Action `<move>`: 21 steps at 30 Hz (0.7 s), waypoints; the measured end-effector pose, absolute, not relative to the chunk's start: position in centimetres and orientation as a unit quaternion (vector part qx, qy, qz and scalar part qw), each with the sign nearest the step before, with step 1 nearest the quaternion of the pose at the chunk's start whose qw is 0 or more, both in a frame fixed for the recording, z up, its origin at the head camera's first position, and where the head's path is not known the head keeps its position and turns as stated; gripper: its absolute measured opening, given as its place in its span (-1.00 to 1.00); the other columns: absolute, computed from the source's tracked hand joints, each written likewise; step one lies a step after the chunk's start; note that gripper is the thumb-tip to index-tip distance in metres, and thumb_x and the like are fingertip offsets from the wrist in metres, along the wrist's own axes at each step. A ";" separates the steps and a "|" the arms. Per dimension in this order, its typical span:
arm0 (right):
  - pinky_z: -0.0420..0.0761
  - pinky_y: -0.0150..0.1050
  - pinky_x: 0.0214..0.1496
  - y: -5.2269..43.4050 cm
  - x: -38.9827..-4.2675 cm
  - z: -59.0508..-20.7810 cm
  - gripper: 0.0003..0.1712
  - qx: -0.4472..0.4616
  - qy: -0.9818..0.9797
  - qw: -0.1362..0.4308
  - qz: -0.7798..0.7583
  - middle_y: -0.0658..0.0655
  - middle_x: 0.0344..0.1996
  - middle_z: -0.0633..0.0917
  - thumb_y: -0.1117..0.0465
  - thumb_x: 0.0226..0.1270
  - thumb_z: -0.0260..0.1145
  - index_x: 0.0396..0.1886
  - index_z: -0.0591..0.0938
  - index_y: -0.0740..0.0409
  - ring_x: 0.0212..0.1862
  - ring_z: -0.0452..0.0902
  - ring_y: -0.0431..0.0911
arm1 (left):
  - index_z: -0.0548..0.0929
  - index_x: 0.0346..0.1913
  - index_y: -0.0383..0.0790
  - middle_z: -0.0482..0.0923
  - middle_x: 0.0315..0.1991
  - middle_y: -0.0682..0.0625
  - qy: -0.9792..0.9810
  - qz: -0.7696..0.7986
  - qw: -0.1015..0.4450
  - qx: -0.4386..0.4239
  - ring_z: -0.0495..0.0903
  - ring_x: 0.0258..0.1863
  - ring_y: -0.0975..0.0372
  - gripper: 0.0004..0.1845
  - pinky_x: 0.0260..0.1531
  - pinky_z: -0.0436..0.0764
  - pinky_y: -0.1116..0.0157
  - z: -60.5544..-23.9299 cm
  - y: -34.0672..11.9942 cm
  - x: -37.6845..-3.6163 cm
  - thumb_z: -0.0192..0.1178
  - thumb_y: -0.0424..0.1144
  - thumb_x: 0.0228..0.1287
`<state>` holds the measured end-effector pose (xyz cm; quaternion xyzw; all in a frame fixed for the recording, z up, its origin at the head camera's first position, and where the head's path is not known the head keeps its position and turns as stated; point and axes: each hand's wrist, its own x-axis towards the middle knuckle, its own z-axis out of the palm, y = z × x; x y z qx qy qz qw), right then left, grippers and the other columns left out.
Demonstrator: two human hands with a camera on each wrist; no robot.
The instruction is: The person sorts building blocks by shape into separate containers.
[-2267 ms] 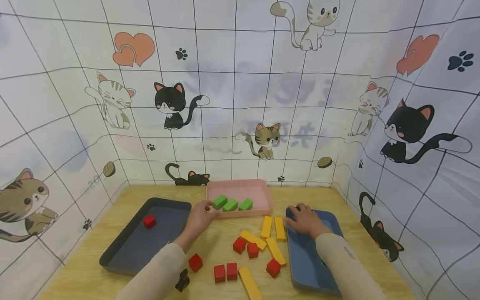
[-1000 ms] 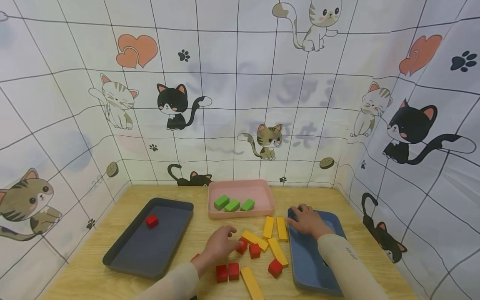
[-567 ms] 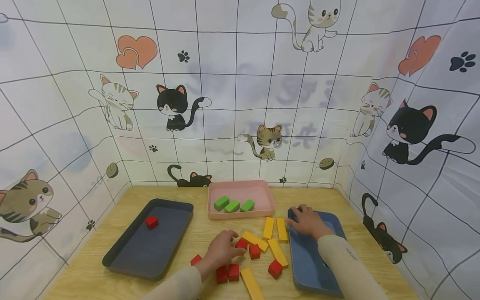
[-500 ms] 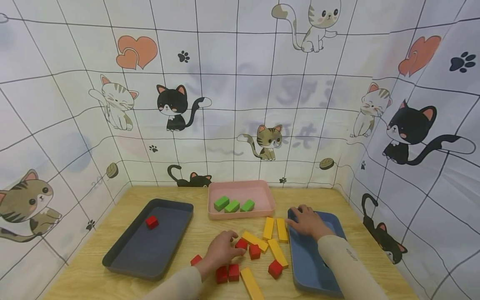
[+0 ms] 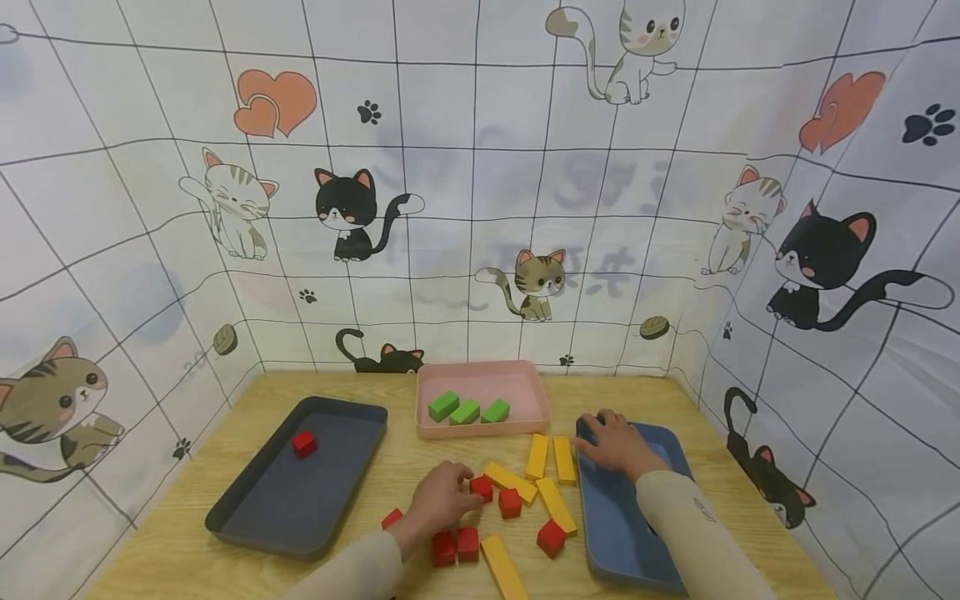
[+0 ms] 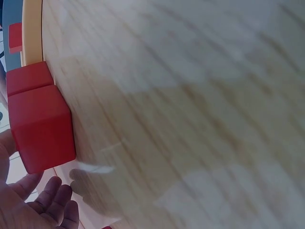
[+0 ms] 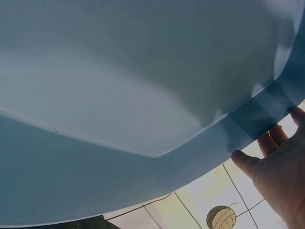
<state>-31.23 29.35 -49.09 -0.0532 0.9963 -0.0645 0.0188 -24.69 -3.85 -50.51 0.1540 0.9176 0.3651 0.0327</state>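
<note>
My left hand (image 5: 442, 498) is low over the wooden table (image 5: 405, 467), fingers curled round a red cube (image 5: 482, 487) that still sits among the loose blocks. In the left wrist view that red cube (image 6: 40, 126) lies right by my fingers (image 6: 52, 200), with a second red cube (image 6: 28, 76) behind it. My right hand (image 5: 617, 443) rests flat on the far left corner of the blue tray (image 5: 622, 533). Its fingers (image 7: 274, 143) reach over the tray's rim (image 7: 248, 124).
A dark grey tray (image 5: 300, 500) at the left holds one red cube (image 5: 303, 443). The pink tray (image 5: 525, 392) at the back holds three green blocks (image 5: 465, 410). Several yellow bars (image 5: 557, 504) and red cubes (image 5: 551, 537) lie scattered between the trays. Cat-print walls enclose the table.
My left hand came back from the pink tray's edge to the loose blocks and curled its fingers round a red cube. The right hand stayed on the blue tray.
</note>
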 end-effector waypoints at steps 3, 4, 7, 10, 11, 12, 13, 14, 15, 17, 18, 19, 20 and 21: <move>0.30 0.39 0.21 29.4 -31.2 -49.1 -0.23 -0.056 0.996 0.016 -0.063 0.46 0.28 0.35 -0.28 0.42 0.13 0.40 0.40 0.13 0.28 0.27 0.41 | 0.68 -0.11 -0.34 0.46 -0.35 -0.03 0.916 0.369 0.032 0.156 0.39 -0.40 0.16 -0.65 -0.37 0.44 0.20 -50.5 -3.9 -24.7 0.44 -0.22 0.07; 0.30 0.39 0.21 29.3 -31.2 -49.1 -0.22 -0.057 0.996 0.015 -0.063 0.46 0.28 0.35 -0.28 0.42 0.13 0.41 0.39 0.13 0.28 0.27 0.41 | 0.68 -0.12 -0.33 0.45 -0.36 -0.03 0.916 0.369 0.031 0.156 0.39 -0.40 0.17 -0.66 -0.39 0.42 0.21 -50.5 -3.8 -24.7 0.44 -0.22 0.07; 0.30 0.39 0.20 29.3 -31.1 -49.1 -0.22 -0.059 0.996 0.013 -0.063 0.47 0.28 0.35 -0.28 0.42 0.13 0.40 0.40 0.14 0.27 0.28 0.42 | 0.69 -0.16 -0.31 0.45 -0.36 -0.03 0.914 0.373 0.033 0.153 0.39 -0.40 0.17 -0.70 -0.39 0.42 0.22 -50.4 -3.9 -24.7 0.43 -0.23 0.07; 0.30 0.39 0.20 29.4 -31.1 -49.1 -0.23 -0.063 0.996 0.011 -0.067 0.47 0.28 0.34 -0.27 0.42 0.13 0.40 0.40 0.15 0.27 0.27 0.42 | 0.69 -0.17 -0.29 0.47 -0.33 -0.03 0.913 0.381 0.039 0.144 0.41 -0.37 0.16 -0.73 -0.35 0.46 0.19 -50.3 -3.9 -24.7 0.42 -0.24 0.09; 0.30 0.39 0.20 29.4 -31.1 -49.1 -0.24 -0.064 0.996 0.010 -0.068 0.48 0.28 0.34 -0.26 0.43 0.13 0.40 0.40 0.15 0.27 0.27 0.42 | 0.68 -0.18 -0.28 0.48 -0.32 -0.03 0.912 0.384 0.041 0.139 0.42 -0.36 0.16 -0.74 -0.33 0.48 0.18 -50.3 -4.0 -24.7 0.42 -0.24 0.09; 0.30 0.39 0.20 29.4 -31.0 -49.1 -0.24 -0.065 0.995 0.010 -0.069 0.48 0.28 0.34 -0.26 0.43 0.13 0.40 0.39 0.15 0.27 0.27 0.42 | 0.68 -0.18 -0.27 0.48 -0.31 -0.02 0.911 0.387 0.043 0.135 0.42 -0.36 0.15 -0.75 -0.32 0.48 0.18 -50.3 -4.0 -24.7 0.42 -0.24 0.10; 0.30 0.39 0.20 29.4 -31.0 -49.1 -0.24 -0.066 0.995 0.010 -0.070 0.48 0.28 0.34 -0.26 0.43 0.13 0.40 0.39 0.15 0.28 0.27 0.42 | 0.68 -0.19 -0.27 0.49 -0.32 -0.02 0.910 0.391 0.045 0.131 0.43 -0.36 0.15 -0.76 -0.33 0.49 0.17 -50.2 -4.0 -24.8 0.42 -0.25 0.10; 0.29 0.39 0.20 29.5 -31.0 -49.1 -0.24 -0.066 0.995 0.010 -0.071 0.48 0.28 0.34 -0.26 0.43 0.13 0.40 0.39 0.16 0.28 0.27 0.42 | 0.67 -0.19 -0.26 0.50 -0.32 -0.01 0.909 0.395 0.049 0.125 0.43 -0.36 0.15 -0.76 -0.34 0.49 0.18 -50.2 -4.1 -24.9 0.42 -0.25 0.11; 0.30 0.39 0.20 29.5 -31.0 -49.1 -0.24 -0.067 0.995 0.010 -0.070 0.48 0.28 0.34 -0.26 0.43 0.13 0.40 0.39 0.16 0.28 0.27 0.42 | 0.66 -0.18 -0.26 0.50 -0.32 -0.01 0.907 0.401 0.053 0.119 0.44 -0.36 0.14 -0.76 -0.35 0.49 0.19 -50.1 -4.1 -24.9 0.42 -0.25 0.11; 0.30 0.39 0.19 29.5 -31.0 -49.1 -0.24 -0.067 0.995 0.010 -0.070 0.48 0.28 0.34 -0.26 0.43 0.13 0.40 0.39 0.16 0.28 0.26 0.43 | 0.66 -0.17 -0.26 0.51 -0.33 0.00 0.904 0.409 0.055 0.110 0.44 -0.36 0.13 -0.75 -0.36 0.47 0.20 -50.0 -4.3 -25.0 0.42 -0.26 0.12; 0.30 0.39 0.20 29.5 -31.1 -49.1 -0.24 -0.065 0.995 0.011 -0.070 0.48 0.28 0.34 -0.26 0.43 0.13 0.40 0.39 0.16 0.28 0.26 0.43 | 0.65 -0.17 -0.24 0.51 -0.33 0.01 0.904 0.411 0.055 0.106 0.45 -0.35 0.13 -0.76 -0.36 0.47 0.19 -50.0 -4.3 -25.1 0.42 -0.26 0.12; 0.30 0.39 0.19 29.5 -31.1 -49.1 -0.23 -0.065 0.995 0.011 -0.070 0.48 0.28 0.34 -0.27 0.43 0.13 0.40 0.39 0.16 0.28 0.26 0.43 | 0.65 -0.17 -0.24 0.51 -0.34 0.02 0.902 0.416 0.056 0.100 0.45 -0.35 0.13 -0.76 -0.36 0.47 0.19 -49.9 -4.4 -25.2 0.42 -0.27 0.12; 0.29 0.39 0.20 29.5 -31.2 -49.2 -0.23 -0.064 0.995 0.012 -0.069 0.48 0.29 0.33 -0.27 0.42 0.13 0.40 0.39 0.15 0.29 0.26 0.43 | 0.64 -0.16 -0.23 0.52 -0.33 0.03 0.902 0.418 0.056 0.096 0.45 -0.34 0.13 -0.76 -0.33 0.48 0.18 -49.7 -4.5 -25.3 0.42 -0.27 0.13; 0.29 0.39 0.20 29.5 -31.2 -49.2 -0.22 -0.063 0.996 0.013 -0.069 0.48 0.29 0.33 -0.28 0.42 0.13 0.40 0.39 0.15 0.29 0.25 0.43 | 0.64 -0.15 -0.23 0.52 -0.32 0.03 0.902 0.418 0.053 0.095 0.46 -0.33 0.13 -0.76 -0.32 0.49 0.17 -49.6 -4.5 -25.3 0.41 -0.28 0.13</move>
